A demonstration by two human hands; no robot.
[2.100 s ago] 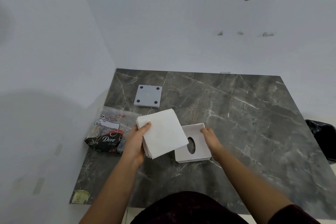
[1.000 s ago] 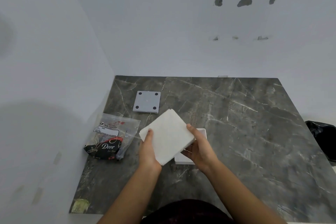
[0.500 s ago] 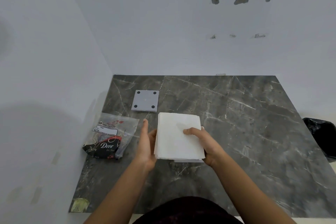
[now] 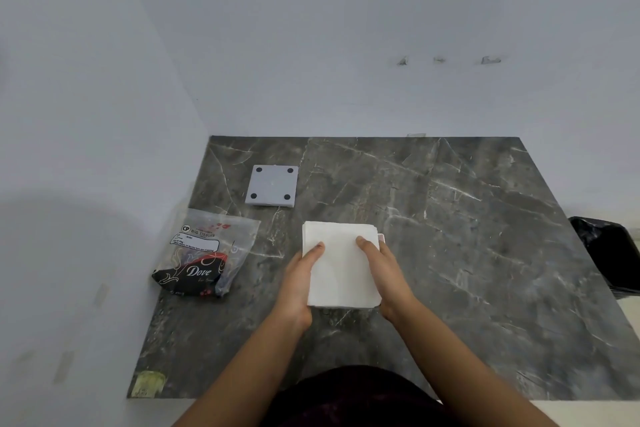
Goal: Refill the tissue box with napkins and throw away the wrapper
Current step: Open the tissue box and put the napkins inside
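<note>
A white stack of napkins [image 4: 341, 263] lies squared over the tissue box, which it hides except for a small corner [image 4: 381, 238] at its right edge. My left hand [image 4: 299, 282] grips the stack's left side, thumb on top. On the right side my right hand [image 4: 386, 272] holds it the same way. The clear plastic wrapper [image 4: 207, 253], printed "BIG TISSUES" and "Dove", lies flat on the dark marble table [image 4: 467, 253] to the left of the stack.
A grey square box base [image 4: 272, 185] with four black dots rests at the back left of the table. White walls close in on the left and behind. A black-lined bin [image 4: 611, 253] stands off the table's right edge.
The napkin stack was held tilted in my left hand beside the box. My right hand joined it, and both hands turned it square and lowered it over the box.
</note>
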